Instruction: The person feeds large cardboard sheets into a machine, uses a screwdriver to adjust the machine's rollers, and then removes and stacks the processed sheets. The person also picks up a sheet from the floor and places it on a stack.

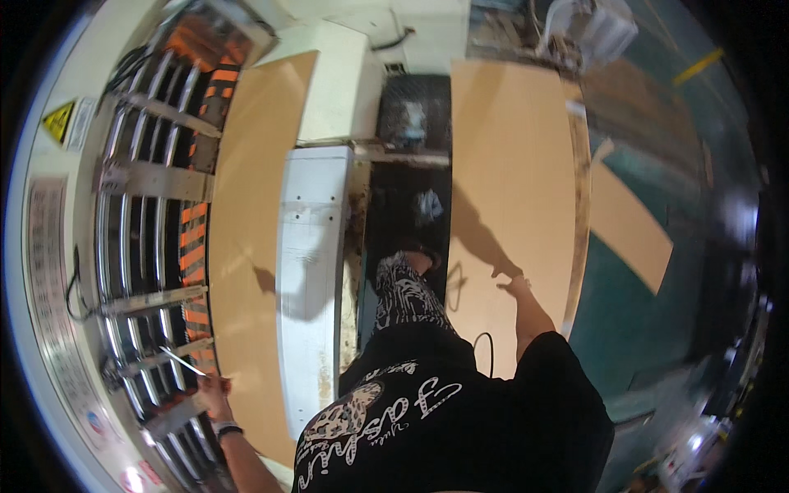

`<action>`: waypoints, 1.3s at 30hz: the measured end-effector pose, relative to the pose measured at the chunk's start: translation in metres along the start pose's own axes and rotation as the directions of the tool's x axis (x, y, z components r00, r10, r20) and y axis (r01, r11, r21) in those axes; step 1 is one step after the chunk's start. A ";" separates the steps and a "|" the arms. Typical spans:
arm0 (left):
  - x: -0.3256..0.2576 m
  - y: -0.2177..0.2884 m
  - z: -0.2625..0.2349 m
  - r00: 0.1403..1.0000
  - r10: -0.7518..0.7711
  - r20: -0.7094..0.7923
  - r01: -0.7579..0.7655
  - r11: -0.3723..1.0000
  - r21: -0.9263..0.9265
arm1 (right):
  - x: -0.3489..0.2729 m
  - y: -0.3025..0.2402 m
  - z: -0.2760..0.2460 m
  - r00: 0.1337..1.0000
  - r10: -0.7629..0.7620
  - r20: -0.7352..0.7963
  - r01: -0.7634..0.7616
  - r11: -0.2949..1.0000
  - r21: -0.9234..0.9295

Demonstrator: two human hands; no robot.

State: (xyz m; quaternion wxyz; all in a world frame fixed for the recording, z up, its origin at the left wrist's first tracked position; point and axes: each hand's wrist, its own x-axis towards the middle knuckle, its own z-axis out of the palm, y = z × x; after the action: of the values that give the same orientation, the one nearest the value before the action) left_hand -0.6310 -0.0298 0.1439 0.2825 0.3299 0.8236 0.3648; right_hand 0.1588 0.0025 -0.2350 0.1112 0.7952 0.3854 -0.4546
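Observation:
At the lower left, my left hand (215,394) is closed around a thin, pale, straight rod (182,361). The rod's tip points away over a row of shiny metal rollers (148,271), beside the long light-brown board (246,197) on my left. My right hand (516,286) is over a second light-brown board (514,156) on my right. Its fingers are apart and hold nothing; whether they touch the board, I cannot tell. Shadows of my arm and hand fall on that board.
A white panel with small holes (311,246) runs along the left board. Orange-and-black striped edging (194,255) borders the rollers. A narrow dark gap (407,197) lies between the boards. An angled board piece (633,226) rests on the green surface (616,329) at right.

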 end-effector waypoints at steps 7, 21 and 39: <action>0.110 0.126 0.045 0.994 0.106 -0.015 -0.097 0.948 0.304 | 0.031 -0.026 0.027 0.973 0.218 -0.080 -0.222 0.974 -0.047; 0.136 0.065 0.406 0.943 -0.231 0.238 0.185 0.962 0.203 | 0.082 -0.132 -0.068 0.626 0.198 0.754 -0.205 0.975 -0.086; 0.171 0.058 0.492 0.842 -0.539 0.006 0.496 0.779 0.384 | 0.529 -0.608 -0.007 0.947 -0.264 0.183 0.317 0.863 -0.395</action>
State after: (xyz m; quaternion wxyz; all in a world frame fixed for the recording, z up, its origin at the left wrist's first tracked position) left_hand -0.3707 0.3317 -0.1312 0.3522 0.1581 0.9178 0.0924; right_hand -0.1175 0.6889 -0.5531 0.2328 0.6559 0.5818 -0.4208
